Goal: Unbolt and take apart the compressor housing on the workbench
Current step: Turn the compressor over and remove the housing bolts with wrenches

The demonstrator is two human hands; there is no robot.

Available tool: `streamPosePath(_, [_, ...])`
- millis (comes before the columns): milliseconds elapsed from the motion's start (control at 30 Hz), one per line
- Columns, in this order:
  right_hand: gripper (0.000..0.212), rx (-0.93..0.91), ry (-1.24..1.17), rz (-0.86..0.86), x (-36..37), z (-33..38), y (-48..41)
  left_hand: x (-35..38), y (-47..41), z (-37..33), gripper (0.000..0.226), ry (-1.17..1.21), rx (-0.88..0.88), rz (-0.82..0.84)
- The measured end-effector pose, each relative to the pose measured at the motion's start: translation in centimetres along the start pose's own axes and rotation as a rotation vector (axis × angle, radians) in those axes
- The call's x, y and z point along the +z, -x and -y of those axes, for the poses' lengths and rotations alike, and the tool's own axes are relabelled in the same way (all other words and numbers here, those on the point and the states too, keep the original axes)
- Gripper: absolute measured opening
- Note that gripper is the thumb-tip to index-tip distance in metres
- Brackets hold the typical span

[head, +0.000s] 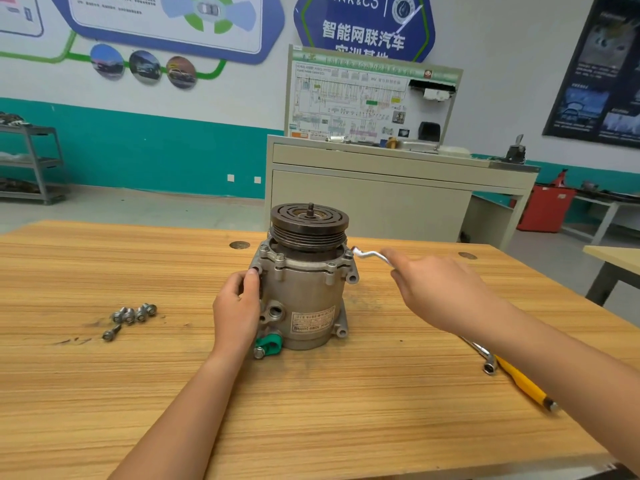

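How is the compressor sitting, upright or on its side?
Upright: the compressor stands on its rear end on the workbench, pulley on top, shaft stud pointing up. Left hand grips its side; right hand holds a wrench.

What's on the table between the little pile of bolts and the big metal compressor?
The head view shows bare workbench wood next to the bolts, then the left hand gripping the side of the compressor.

Across the upper frame we see a white wall with teal lower band (242,107), grey metal shelving (31,163) far left, a beige cabinet (370,202) at centre, and grey floor (138,207).
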State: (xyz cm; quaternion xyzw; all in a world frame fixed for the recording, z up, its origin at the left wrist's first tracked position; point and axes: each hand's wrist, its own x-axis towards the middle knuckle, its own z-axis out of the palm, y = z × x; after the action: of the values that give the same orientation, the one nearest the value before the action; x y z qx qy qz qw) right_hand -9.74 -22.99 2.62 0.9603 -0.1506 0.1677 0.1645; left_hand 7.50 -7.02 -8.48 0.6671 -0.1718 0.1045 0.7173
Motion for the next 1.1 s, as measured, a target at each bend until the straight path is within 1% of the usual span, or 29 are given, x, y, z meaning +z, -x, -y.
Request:
streamPosePath(67, [0.041, 0.002, 0.056, 0.031, -0.1, 0.5, 0.0, 0.0, 0.0, 0.0, 0.032, 0.002, -0.006, 0.003])
streamPosePath(367, [0.046, 0.067, 0.127, 0.000, -1.0, 0.8, -0.9, 0.0, 0.0, 0.0, 0.032, 0.035, -0.033, 0.016])
streamPosePath(467, [0.048, 0.027, 0.162, 0.057, -1.2, 1.5, -1.5, 0.0, -0.1, 0.0, 0.030, 0.029, -0.035, 0.014])
streamPosePath(667, [0.046, -0.069, 0.354, 0.143, -2.0, 3.0, -2.0, 0.0, 0.0, -0.2, 0.032, 0.009, -0.033, 0.007])
streamPosePath(767, [0.056, -0.086, 0.343, 0.096, -1.0, 2.3, -1.2, 0.0, 0.0, -0.1, 0.031, 0.016, -0.032, 0.006])
streamPosePath(833, [0.057, -0.125, 0.335, 0.039, -0.3, 1.1, -1.0, 0.0, -0.1, 0.0, 0.030, 0.017, -0.031, 0.001])
streamPosePath(900, [0.053, -0.147, 0.331, -0.004, 0.0, -0.1, -1.3, 0.0, -0.1, 0.0, 0.030, 0.019, -0.027, 0.004])
streamPosePath(1033, [0.029, -0.112, 0.296, -0.016, 1.2, -1.6, -4.1, -0.1, -0.1, 0.1, 0.030, 0.018, -0.019, 0.008])
streamPosePath(1100, [0.026, -0.107, 0.237, -0.057, 2.8, -1.6, -6.0, -0.1, -0.1, 0.1, 0.031, 0.018, -0.016, 0.004])
